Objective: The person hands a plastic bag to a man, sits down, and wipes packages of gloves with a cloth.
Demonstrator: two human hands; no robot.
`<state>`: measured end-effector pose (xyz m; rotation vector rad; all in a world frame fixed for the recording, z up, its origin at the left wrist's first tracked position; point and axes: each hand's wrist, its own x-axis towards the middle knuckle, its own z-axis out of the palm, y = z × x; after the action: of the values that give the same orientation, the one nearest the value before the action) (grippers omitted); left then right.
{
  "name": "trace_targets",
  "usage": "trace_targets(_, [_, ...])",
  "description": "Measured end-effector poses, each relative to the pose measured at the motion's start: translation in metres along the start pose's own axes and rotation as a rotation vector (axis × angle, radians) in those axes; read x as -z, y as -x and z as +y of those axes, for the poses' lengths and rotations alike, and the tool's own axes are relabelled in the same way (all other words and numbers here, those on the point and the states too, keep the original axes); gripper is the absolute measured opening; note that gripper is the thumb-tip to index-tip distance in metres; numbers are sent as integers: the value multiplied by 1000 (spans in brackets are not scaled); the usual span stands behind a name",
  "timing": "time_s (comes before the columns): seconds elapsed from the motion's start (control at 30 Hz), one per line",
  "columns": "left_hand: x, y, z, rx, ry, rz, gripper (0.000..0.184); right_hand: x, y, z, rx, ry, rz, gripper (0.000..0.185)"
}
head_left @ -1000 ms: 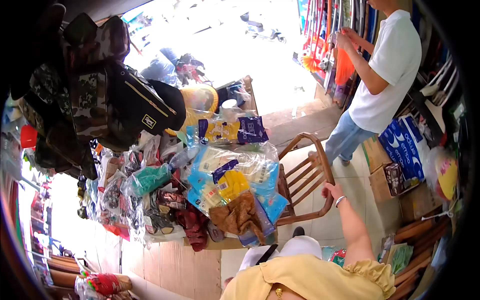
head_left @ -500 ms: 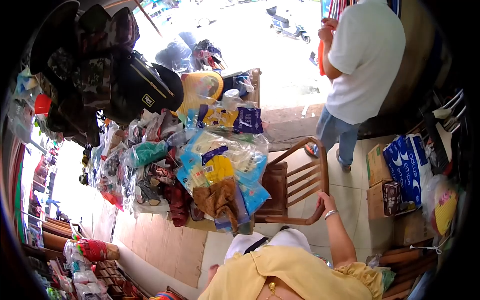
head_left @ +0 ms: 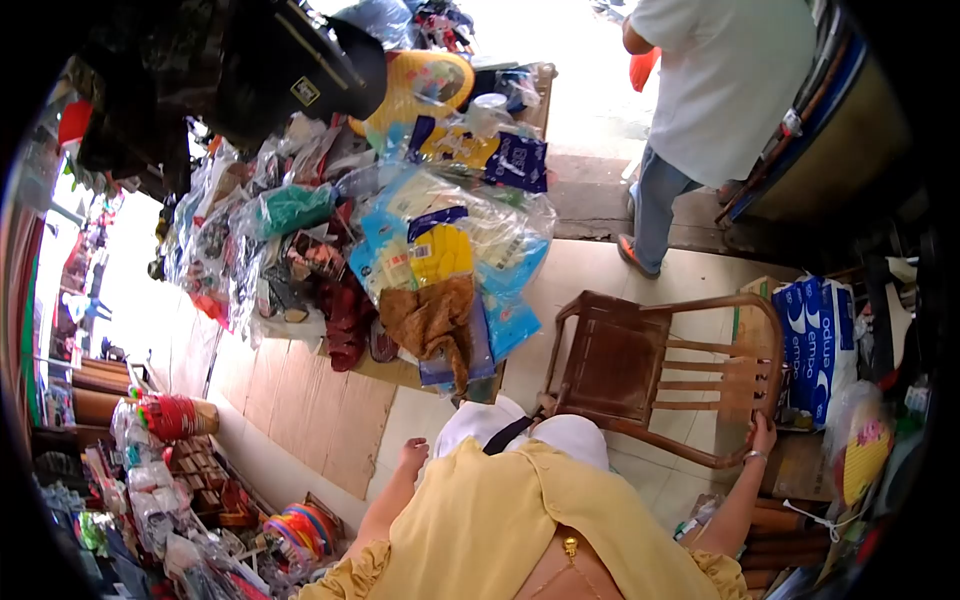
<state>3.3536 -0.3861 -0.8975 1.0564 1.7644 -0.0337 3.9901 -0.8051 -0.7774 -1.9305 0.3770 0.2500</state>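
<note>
My right hand (head_left: pixel 763 437) is closed around the back rail of a brown wooden chair (head_left: pixel 612 352), at the right of the head view. The chair stands on the tiles with its seat showing and its slatted back toward the right. Low in the middle, my left hand (head_left: pixel 412 455) hangs beside my white trousers, its small fingers curled in with nothing visible in them. Nearest to it is a table heaped with packaged goods, where a brown furry cloth (head_left: pixel 430 318) lies over a yellow packet (head_left: pixel 440 255) and blue plastic packs (head_left: pixel 512 325).
A person in a white shirt (head_left: pixel 730 90) stands at the doorway. Blue tissue packs (head_left: pixel 808 340) and boxes line the right wall. Black bags (head_left: pixel 290 80) hang at upper left. Flattened cardboard (head_left: pixel 310 400) covers floor at left, near stacked goods (head_left: pixel 180 418).
The chair has moved right, away from the table, and turned, with my right hand on it. My left hand has come further into view. The person at the doorway has shifted.
</note>
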Motion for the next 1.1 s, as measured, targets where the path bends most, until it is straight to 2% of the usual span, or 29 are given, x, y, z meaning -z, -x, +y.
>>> trace_targets(0.03, [-2,0,-1,-15,-6,0,35,21,-21,16,-48,78,-59,34])
trace_targets(0.1, [-6,4,2,-3,17,24,35,27,-52,54,-9,173,248,50])
trace_targets(0.13, [-8,4,3,-4,26,44,35,16,-42,37,4,186,236,50])
trace_targets(0.2, [-12,3,-1,-6,57,32,34,-13,-13,-2,412,647,351,58])
trace_targets(0.27, [-12,4,-1,-13,34,22,34,-44,-10,-35,666,87,108,51])
trace_targets(0.33, [-9,1,-3,-14,36,11,33,-100,85,-140,650,-348,-3,45])
trace_targets(0.37, [-6,-3,-2,-29,24,-3,32,-122,133,-195,555,-420,51,45])
trace_targets(0.4, [-1,-8,-3,-28,37,-4,32,-138,167,-226,636,-488,59,41])
trace_targets(0.43, [5,-13,-5,-11,60,3,32,-139,174,-238,856,-586,-63,37])
trace_targets(0.5, [15,-19,-9,29,110,8,31,-162,238,-276,1290,-214,200,30])
trace_targets(0.57, [31,-24,-13,40,185,31,31,-165,255,-285,1378,-141,273,23])
trace_targets(0.6, [39,-27,-16,50,239,62,31,-175,269,-298,1455,-462,61,22])
trace_targets(0.63, [49,-28,-19,61,280,80,30,-183,288,-314,1476,-463,44,22])
trace_targets(0.7, [69,-26,-26,69,342,141,29,-203,331,-333,1383,-971,-682,30])
trace_targets(0.73, [80,-21,-28,79,405,164,29,-229,357,-344,1706,-676,-36,30])
trace_targets(0.77, [88,-20,-38,84,464,173,31,-246,374,-349,1717,-684,-55,30])
trace_targets(0.8, [95,-13,-45,117,507,201,32,-262,388,-352,1640,-920,-690,28])
trace_targets(0.83, [102,-5,-48,147,552,231,33,-276,400,-355,1446,-1107,-1332,27])
trace_targets(0.87, [107,3,-56,197,607,252,34,-290,411,-352,1237,-1254,-1481,28])
trace_targets(0.9, [107,8,-69,247,663,270,35,-309,419,-352,1586,-1114,-848,29])
trace_targets(0.97, [96,20,-99,328,776,337,36,-356,436,-373,2107,-866,-165,23])
trace_targets(1.0, [86,26,-112,398,835,364,36,-367,441,-372,1785,-1004,-716,22])
trace_targets(1.03, [74,34,-124,471,893,390,35,-380,443,-369,1374,-1066,-1216,22])
trace_targets(1.1, [45,50,-145,538,1019,435,34,-415,450,-360,1758,-598,-883,20])
